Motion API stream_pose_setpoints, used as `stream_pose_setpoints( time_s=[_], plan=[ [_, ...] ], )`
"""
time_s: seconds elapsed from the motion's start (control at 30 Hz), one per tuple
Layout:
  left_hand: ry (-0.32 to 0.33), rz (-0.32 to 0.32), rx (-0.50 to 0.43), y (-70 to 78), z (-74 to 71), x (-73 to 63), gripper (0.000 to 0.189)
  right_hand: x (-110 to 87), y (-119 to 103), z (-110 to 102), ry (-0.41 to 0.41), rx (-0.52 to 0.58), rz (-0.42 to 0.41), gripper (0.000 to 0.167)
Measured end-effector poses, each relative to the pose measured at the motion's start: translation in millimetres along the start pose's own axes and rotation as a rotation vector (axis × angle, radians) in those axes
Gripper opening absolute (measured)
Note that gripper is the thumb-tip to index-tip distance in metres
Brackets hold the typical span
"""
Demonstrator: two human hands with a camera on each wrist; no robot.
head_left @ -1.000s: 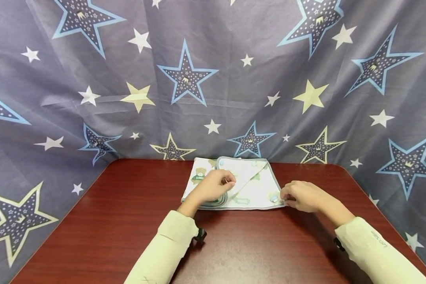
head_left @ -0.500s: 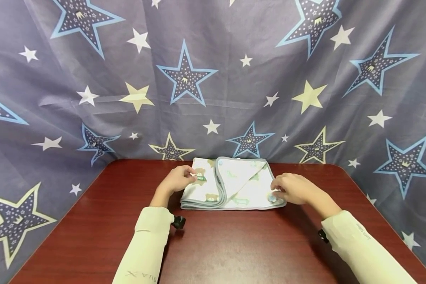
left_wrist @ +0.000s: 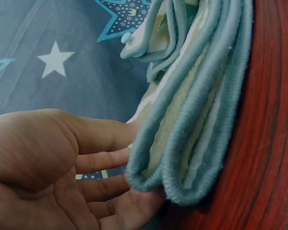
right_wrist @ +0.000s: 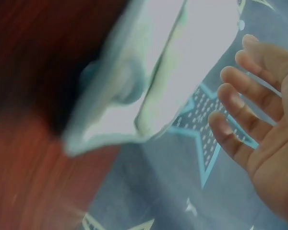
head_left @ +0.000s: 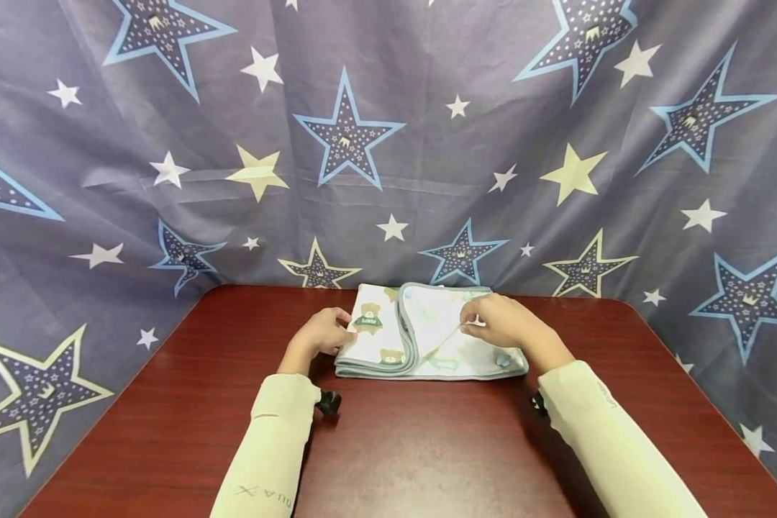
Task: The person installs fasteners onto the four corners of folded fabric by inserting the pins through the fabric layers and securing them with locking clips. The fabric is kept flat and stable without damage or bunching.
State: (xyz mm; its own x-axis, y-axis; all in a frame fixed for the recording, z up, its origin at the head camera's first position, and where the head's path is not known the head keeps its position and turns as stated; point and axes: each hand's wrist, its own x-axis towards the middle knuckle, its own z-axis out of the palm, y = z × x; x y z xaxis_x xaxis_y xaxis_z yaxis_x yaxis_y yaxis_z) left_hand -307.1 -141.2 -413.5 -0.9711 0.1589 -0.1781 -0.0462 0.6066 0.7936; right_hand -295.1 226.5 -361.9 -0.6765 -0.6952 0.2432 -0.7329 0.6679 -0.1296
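A white baby blanket (head_left: 367,345) with teddy bear prints and blue-grey edging lies folded in layers at the table's far side. My left hand (head_left: 322,332) is at its left end. Close up in the left wrist view, that hand's thumb is on the upper side and its fingers reach under the rounded folds (left_wrist: 192,120), holding them. My right hand (head_left: 501,321) is over the right part of the blanket. In the right wrist view its fingers (right_wrist: 233,96) are spread and relaxed, apart from the blurred blanket corner (right_wrist: 125,115), with nothing between them.
The dark red wooden table (head_left: 388,446) extends in front of and beside the blanket. A grey-blue curtain (head_left: 414,165) with printed stars hangs along its back and sides. A small light blue knob (left_wrist: 127,37) shows on the blanket's upper layer.
My left hand has moved left from the blanket's middle to its left end. My right hand has left the near right corner and come inward over the blanket, which stays about where it was.
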Motion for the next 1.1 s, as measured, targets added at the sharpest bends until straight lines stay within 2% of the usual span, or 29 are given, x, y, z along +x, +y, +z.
stream_pose_setpoints(
  time_s=[0.13, 0.33, 0.5, 0.63, 0.73, 0.9, 1.1],
  plan=[
    [-0.008, 0.012, 0.027, -0.8, -0.4, -2.2, 0.049, 23.6, -11.0, 3.6, 0.001, 0.007, -0.058, 0.010],
    [0.016, 0.083, 0.176, -1.4, 1.6, -0.3, 0.049, 58.0, -21.5, 11.2, -0.019, 0.008, -0.082, 0.017],
    [0.024, 0.073, 0.205, 0.0, 0.5, -1.8, 0.048, 87.4, -30.0, 13.2, -0.036, -0.013, -0.018, 0.038],
    [0.007, 0.067, 0.195, -1.1, -1.6, -1.5, 0.048, 108.9, -37.5, 11.6, -0.116, -0.074, 0.081, 0.059],
    [-0.003, 0.076, 0.199, -3.2, -2.9, -1.1, 0.048, 122.9, -40.5, 13.3, -0.193, -0.113, 0.132, 0.065],
    [-0.007, 0.101, 0.196, -6.0, -5.3, -0.6, 0.046, 139.3, -40.2, 22.1, -0.288, -0.151, 0.162, 0.070],
    [-0.030, 0.100, 0.143, -7.3, -3.8, 0.2, 0.047, 143.9, -37.0, 35.0, -0.339, -0.183, 0.178, 0.075]
  ],
)
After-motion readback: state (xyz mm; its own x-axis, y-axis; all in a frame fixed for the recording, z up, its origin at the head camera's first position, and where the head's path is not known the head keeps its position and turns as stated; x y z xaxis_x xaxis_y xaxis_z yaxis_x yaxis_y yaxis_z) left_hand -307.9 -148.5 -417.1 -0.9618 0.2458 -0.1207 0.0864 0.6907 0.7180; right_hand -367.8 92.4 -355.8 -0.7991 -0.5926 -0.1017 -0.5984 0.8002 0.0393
